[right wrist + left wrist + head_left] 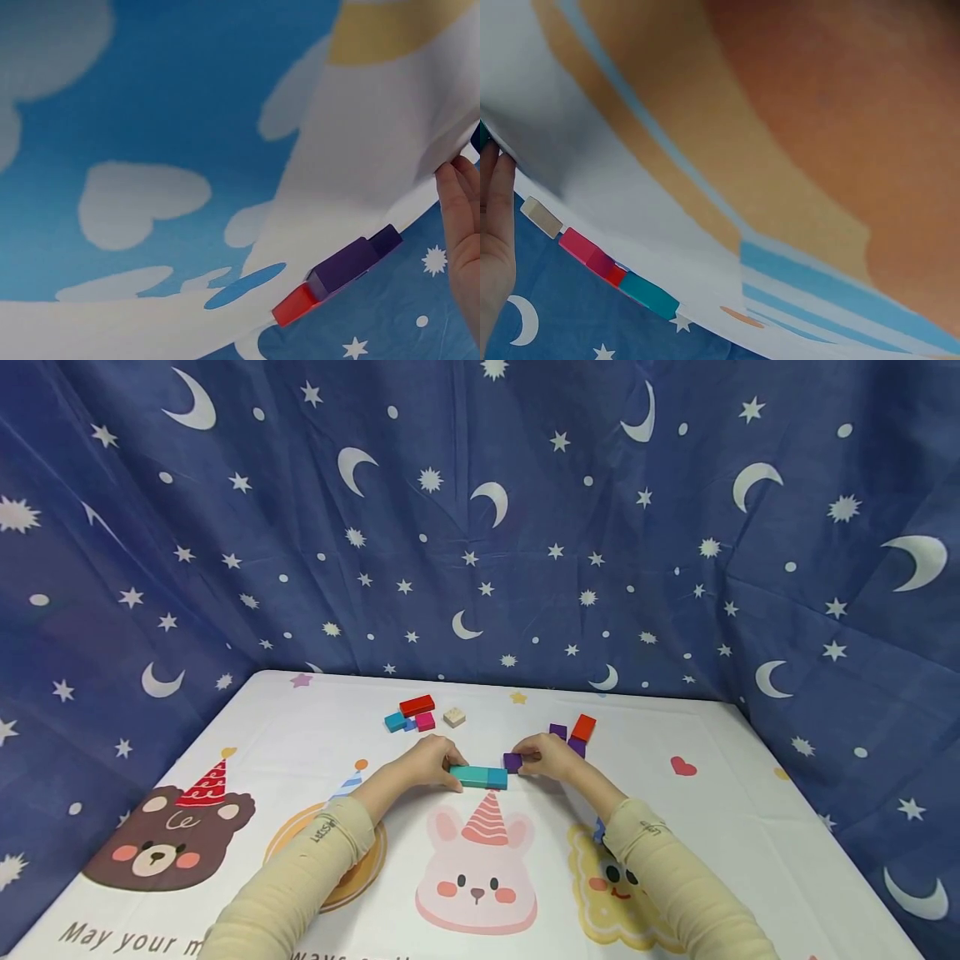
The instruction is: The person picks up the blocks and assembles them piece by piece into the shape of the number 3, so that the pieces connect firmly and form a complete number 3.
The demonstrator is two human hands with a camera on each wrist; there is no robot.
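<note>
Head view: midway between the side edges of the bench (712, 827), the left hand (431, 760) pinches the left end of the teal block (470, 776), with a blue block (497, 778) at its right end. The right hand (546, 754) pinches a purple block (512, 763) just beside; light, low grips seem best.

Left wrist view: the grip is mostly cropped.

Right wrist view: likewise, so I cannot judge its firmness.

A dark blue curtain (480, 443) is hanging behind the white counter (750, 827), displaying white moons (930, 562) and stars (834, 651). On the counter, a printed brown bear (161, 843) is wearing a red hat (204, 792) at left, a pink rabbit (477, 914) is facing upright near the middle, and a red heart (683, 767) is showing toward the right.
</note>
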